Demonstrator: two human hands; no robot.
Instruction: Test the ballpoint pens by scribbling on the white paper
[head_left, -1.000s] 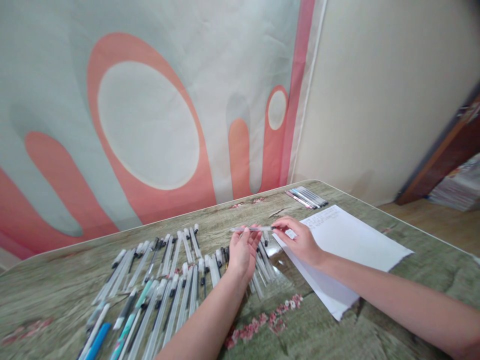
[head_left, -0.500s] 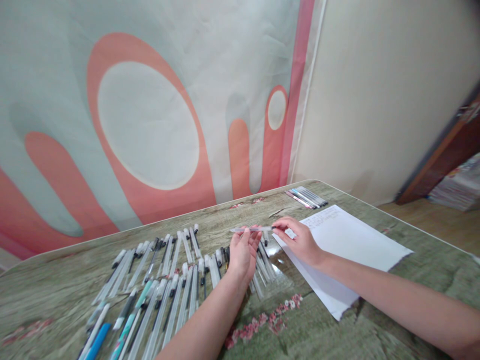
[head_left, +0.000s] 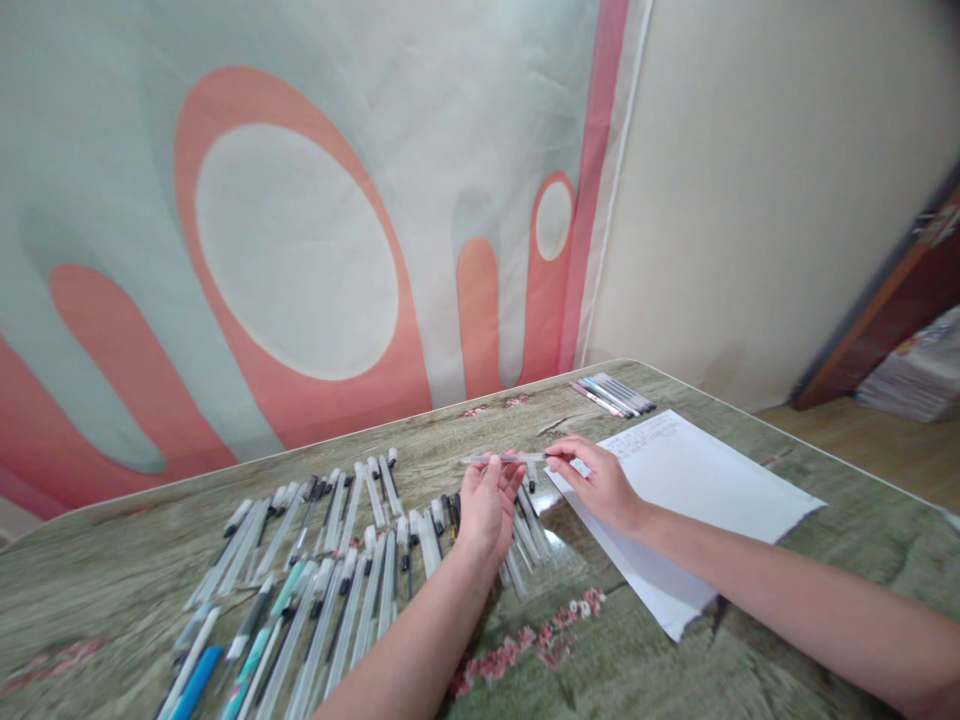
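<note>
Fingers [head_left: 492, 475] of the left hand [head_left: 482, 515] and right hand [head_left: 600, 487] clamp one clear pen [head_left: 534, 457] below centre — loose pens [head_left: 322, 572] lower left, paper [head_left: 697, 505] lower right.

We see our left hand [head_left: 486, 510] and our right hand [head_left: 604, 488] quite bare, with slim fingers [head_left: 570, 447] and nails too small to make out. Our left forearm [head_left: 426, 615] and right forearm [head_left: 772, 585] are bare too, smooth and slender, narrowing towards uncovered wrists and broadening evenly to the edge of view, with more length visible on the right.
</note>
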